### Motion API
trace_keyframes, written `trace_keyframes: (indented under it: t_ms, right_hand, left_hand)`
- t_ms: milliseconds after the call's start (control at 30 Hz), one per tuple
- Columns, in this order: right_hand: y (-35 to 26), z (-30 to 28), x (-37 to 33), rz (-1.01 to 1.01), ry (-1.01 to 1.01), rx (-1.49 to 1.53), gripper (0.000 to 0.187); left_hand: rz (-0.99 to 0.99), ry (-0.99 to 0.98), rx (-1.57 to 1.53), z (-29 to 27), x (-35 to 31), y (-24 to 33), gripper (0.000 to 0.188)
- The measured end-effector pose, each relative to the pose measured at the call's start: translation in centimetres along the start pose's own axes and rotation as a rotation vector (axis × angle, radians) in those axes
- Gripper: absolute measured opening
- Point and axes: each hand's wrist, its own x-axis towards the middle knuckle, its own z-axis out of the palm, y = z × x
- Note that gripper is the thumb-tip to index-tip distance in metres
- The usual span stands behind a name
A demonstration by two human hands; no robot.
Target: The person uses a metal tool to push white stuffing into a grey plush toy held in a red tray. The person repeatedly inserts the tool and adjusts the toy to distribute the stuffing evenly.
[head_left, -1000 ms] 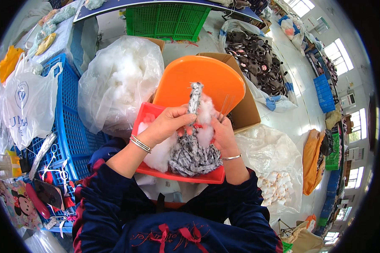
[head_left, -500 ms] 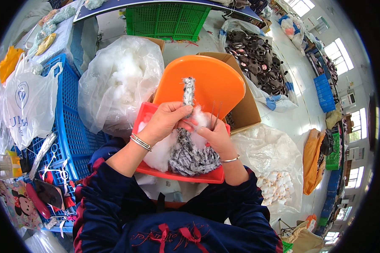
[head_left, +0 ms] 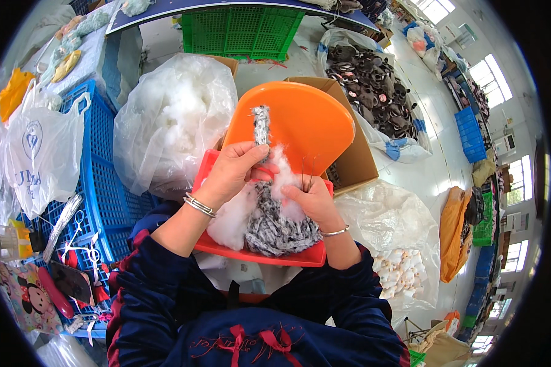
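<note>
My left hand (head_left: 234, 168) is closed on a narrow fuzzy grey-and-white plush tube (head_left: 261, 125), pinching it between thumb and fingers so that its upper end stands up. Beside it, my right hand (head_left: 315, 199) is closed round a thin metal tool (head_left: 309, 165) with two prongs pointing up; its lower part is hidden. A tuft of white stuffing (head_left: 281, 168) sits between the hands, by my right thumb. Under both hands is a red tray (head_left: 275, 257) holding a heap of grey-and-white plush pieces (head_left: 278, 229) and more white stuffing (head_left: 231, 223).
An orange chair (head_left: 294, 116) stands just beyond the tray, with a cardboard box (head_left: 352, 140) behind it. To the left are a clear bag of stuffing (head_left: 174, 116) and a blue crate (head_left: 101, 177). Dark plush pieces (head_left: 373, 85) fill a sack at far right.
My left hand and the plush tube have shifted a little left and up. My right hand has moved slightly left and down, and the stuffing tuft now stands taller between the hands.
</note>
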Motion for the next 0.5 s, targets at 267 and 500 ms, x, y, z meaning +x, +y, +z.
trace_keyframes:
  t_ms: [267, 500]
  right_hand:
    - [-0.9, -2.4, -0.3, -0.184, 0.280, -0.203, 0.021]
    - [-2.4, -1.2, -0.8, -0.459, 0.373, -0.750, 0.016]
  left_hand:
    - [-0.005, 0.002, 0.092, 0.0, 0.0, 0.0, 0.021]
    - [-0.018, 0.039, 0.162, -0.1, 0.2, -0.4, 0.022]
